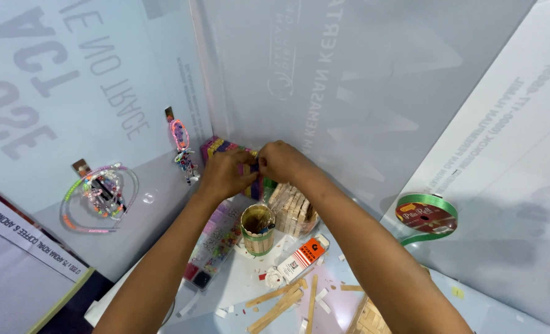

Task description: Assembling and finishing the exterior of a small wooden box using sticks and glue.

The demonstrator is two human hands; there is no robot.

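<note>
near edge: loose wooden craft sticks (282, 304) scattered on the white table (244, 278), plus the corner of a stick-built piece (369, 320) at the bottom

a bit further: glue tube with orange label (302, 258) lying flat, beside a small cup wrapped in sticks with a green band (257, 231); a clear bead organizer box (216, 244) sits left of the cup

behind the cup: bundle of plain wooden sticks (294, 209) packed in a holder

hands: left hand (225, 175) and right hand (284, 162) meet at the far corner, both pinched shut on the colourful stick stack (220, 147); exactly how the fingertips sit is hard to make out

the stack itself: purple, pink, green and yellow sticks, up against the wall panels; I'd guess it's light and stiff but slides apart easily, so squeezing it from both sides looks like the sane grip

far off: green ribbon roll (428, 216) on the right, beaded bracelets (98, 193) hanging on the left wall
</note>
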